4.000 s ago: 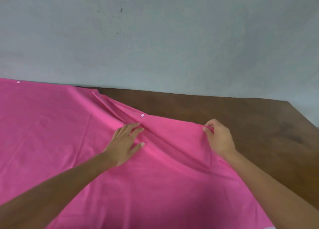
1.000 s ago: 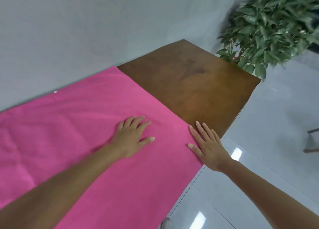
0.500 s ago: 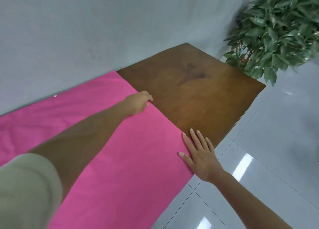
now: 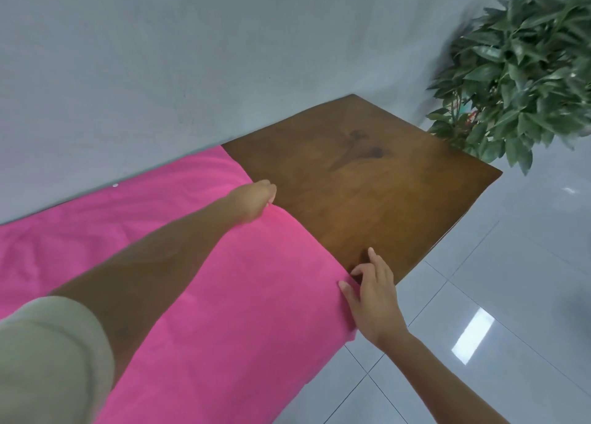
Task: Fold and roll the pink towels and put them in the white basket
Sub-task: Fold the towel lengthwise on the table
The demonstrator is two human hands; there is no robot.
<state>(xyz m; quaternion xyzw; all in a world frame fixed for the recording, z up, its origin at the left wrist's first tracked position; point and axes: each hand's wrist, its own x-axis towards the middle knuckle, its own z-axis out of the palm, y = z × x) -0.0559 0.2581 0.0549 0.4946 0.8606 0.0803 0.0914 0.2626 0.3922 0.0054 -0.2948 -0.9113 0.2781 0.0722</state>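
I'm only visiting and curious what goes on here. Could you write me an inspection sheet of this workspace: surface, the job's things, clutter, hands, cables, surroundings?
Surface: brown wooden table, dark stain near the middle of its bare part.
Job's things: pink towel spread over the rest of the table; white basket not in view.
Clutter: nothing seen.
Hands: left hand grips the towel's edge beside the bare wood, on the far side, and the cloth bulges up there; right hand pinches the same edge near the table's front.
Cables: nothing seen.
Surroundings: grey wall behind, leafy plant past the table's end, glossy tiled floor.
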